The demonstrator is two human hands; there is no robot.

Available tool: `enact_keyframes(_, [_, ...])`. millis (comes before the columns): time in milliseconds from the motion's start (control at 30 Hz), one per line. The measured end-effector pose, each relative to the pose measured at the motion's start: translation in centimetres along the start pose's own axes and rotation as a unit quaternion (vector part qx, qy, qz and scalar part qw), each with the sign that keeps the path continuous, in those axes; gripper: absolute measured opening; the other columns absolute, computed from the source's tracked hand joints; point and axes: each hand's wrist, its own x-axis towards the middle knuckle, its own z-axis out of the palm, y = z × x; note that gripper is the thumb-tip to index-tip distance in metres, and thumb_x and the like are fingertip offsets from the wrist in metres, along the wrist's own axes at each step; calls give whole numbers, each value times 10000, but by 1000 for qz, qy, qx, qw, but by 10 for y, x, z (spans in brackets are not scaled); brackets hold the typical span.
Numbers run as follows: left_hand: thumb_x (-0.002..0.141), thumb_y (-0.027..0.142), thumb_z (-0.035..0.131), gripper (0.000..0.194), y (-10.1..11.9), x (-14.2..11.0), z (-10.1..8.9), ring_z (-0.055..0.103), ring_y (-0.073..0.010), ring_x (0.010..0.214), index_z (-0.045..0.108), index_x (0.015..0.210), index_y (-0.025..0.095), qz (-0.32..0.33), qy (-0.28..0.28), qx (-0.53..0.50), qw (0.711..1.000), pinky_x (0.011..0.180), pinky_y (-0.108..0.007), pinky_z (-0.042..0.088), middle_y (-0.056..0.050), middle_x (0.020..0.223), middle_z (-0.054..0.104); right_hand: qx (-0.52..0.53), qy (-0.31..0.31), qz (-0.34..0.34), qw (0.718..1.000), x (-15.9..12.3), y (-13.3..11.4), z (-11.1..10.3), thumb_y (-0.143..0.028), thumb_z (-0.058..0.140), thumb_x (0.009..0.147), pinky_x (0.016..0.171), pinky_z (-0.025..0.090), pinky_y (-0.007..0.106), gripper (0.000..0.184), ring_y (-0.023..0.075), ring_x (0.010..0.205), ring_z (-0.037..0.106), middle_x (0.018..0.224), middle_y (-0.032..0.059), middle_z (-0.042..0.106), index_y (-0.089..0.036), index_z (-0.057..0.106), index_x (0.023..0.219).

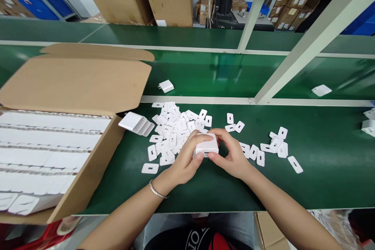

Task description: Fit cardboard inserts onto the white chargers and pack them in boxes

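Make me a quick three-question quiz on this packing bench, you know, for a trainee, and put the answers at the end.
1. True or false: the cardboard box at the left of the picture is folded shut.
2. Multiple choice: where is the white casing? A, inside the cardboard box; B, between the left hand and the right hand; C, beneath the cardboard box.
3. Fill in the blank: the silver bracelet is on the person's ____ wrist.

Key: 1. False, its top stands open. 2. B. 3. Left.
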Motion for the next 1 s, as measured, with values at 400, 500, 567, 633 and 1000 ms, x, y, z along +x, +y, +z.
enact_keyframes(400, [1115,409,397,336,-1,0,0,527,-219,926,579,1374,295,27,15,28,999,813,-358,459,-58,1052,585,-6,5,-22,1000,-1,1,3,-583,432,1073,722,526,362,400,188,794,573,1061,69,665,-241,570,1228])
enact_keyframes(500, [1119,481,318,420,-1,0,0,543,-228,930,600,1347,268,2,23,4,1000,823,-376,470,-64,1029,575,-8,5,-11,1000,-1,4,6,-579,426,1072,728,535,370,403,204,830,605,1056,74,667,-240,564,1242])
enact_keyframes(567, [1120,496,292,451,0,1,0,555,-226,921,620,1315,255,-12,29,-2,1000,818,-378,473,-64,1012,572,-15,6,-5,1000,-2,5,6,-579,428,1073,732,536,374,406,205,829,605,1049,71,665,-241,556,1256])
enact_keyframes(633, [1123,471,310,424,0,2,0,558,-216,902,641,1275,253,-20,33,3,999,804,-367,471,-61,1000,571,-24,3,4,1000,-2,4,6,-581,425,1076,737,536,373,405,200,818,595,1040,66,659,-242,551,1259])
enact_keyframes(1000, [1120,455,358,397,-3,3,2,539,-190,817,675,1197,229,5,61,34,998,713,-321,454,-47,927,570,-49,-19,23,998,-1,-2,5,-514,609,1007,683,507,332,364,184,777,576,977,45,656,-240,529,1234])
